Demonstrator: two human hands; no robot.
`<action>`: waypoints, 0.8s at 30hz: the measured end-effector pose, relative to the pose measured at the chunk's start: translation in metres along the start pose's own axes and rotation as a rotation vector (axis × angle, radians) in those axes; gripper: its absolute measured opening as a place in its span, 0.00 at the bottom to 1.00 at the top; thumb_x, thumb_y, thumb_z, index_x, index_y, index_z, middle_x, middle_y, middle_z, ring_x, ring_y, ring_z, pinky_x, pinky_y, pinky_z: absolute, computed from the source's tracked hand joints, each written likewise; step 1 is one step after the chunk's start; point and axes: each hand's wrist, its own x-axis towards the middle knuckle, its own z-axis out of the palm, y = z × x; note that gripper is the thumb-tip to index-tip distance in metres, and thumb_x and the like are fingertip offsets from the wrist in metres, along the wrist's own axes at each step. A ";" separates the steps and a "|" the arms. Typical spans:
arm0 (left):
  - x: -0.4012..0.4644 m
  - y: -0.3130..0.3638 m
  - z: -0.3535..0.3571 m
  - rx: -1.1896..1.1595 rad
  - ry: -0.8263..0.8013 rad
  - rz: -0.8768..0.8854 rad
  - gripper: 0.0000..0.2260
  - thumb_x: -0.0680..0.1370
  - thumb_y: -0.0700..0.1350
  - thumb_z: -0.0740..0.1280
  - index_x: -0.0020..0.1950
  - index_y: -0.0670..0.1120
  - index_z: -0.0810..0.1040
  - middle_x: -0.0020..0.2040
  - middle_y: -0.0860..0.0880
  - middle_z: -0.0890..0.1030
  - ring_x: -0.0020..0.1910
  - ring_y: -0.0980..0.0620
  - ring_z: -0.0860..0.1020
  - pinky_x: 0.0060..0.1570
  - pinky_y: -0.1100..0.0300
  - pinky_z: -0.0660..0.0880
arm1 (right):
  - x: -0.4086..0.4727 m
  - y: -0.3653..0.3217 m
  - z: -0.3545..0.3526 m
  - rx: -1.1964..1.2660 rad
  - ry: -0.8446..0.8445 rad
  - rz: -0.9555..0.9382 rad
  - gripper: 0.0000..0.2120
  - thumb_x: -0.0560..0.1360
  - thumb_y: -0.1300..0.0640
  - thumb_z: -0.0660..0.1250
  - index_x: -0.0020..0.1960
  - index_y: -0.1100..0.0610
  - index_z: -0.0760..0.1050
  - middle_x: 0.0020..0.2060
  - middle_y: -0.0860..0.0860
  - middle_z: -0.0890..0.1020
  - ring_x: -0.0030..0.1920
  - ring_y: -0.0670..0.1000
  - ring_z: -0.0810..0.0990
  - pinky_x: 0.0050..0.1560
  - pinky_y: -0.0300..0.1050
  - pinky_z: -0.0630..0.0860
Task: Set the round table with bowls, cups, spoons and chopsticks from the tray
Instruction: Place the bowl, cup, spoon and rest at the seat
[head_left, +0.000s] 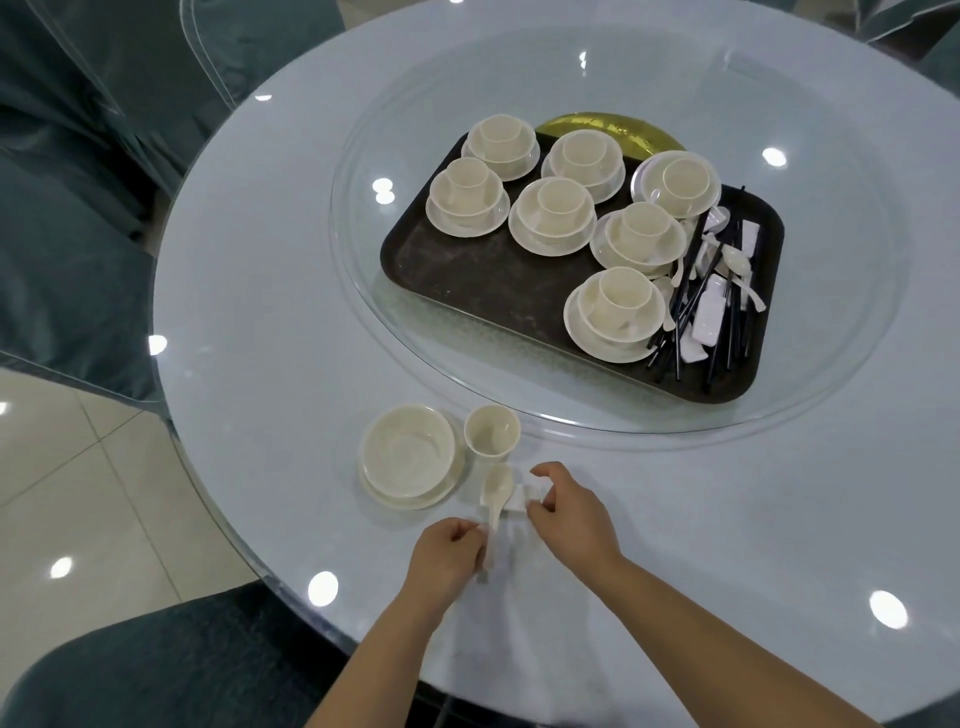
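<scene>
Near the table's (260, 270) front edge, the left hand (447, 558) pinches the handle of a spoon (496, 493), whose bowl points away toward the cup (491, 431). The right hand (569, 512) curls its fingers round a white rest (522, 499), apparently under the spoon. A bowl (408, 454) sits left of the cup, and the tray (467, 270) lies beyond.
</scene>
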 end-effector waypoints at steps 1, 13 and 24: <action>0.000 0.003 -0.001 0.049 0.020 0.025 0.12 0.77 0.45 0.63 0.35 0.42 0.74 0.31 0.48 0.77 0.32 0.52 0.73 0.37 0.59 0.71 | 0.001 0.000 -0.001 0.012 0.008 0.006 0.17 0.77 0.55 0.63 0.66 0.47 0.69 0.29 0.47 0.75 0.33 0.47 0.76 0.36 0.43 0.74; -0.021 0.092 -0.010 0.146 0.229 0.410 0.06 0.79 0.47 0.64 0.48 0.50 0.80 0.42 0.55 0.82 0.43 0.57 0.79 0.45 0.62 0.74 | 0.013 -0.005 -0.035 0.122 0.112 -0.056 0.09 0.78 0.54 0.64 0.58 0.47 0.74 0.29 0.46 0.75 0.32 0.44 0.75 0.35 0.37 0.72; 0.002 0.175 0.069 -0.068 -0.002 0.452 0.05 0.78 0.45 0.67 0.43 0.51 0.81 0.40 0.52 0.84 0.42 0.54 0.82 0.48 0.59 0.79 | 0.052 0.044 -0.141 0.284 0.341 0.132 0.06 0.77 0.55 0.65 0.53 0.51 0.76 0.38 0.46 0.78 0.40 0.48 0.78 0.41 0.42 0.73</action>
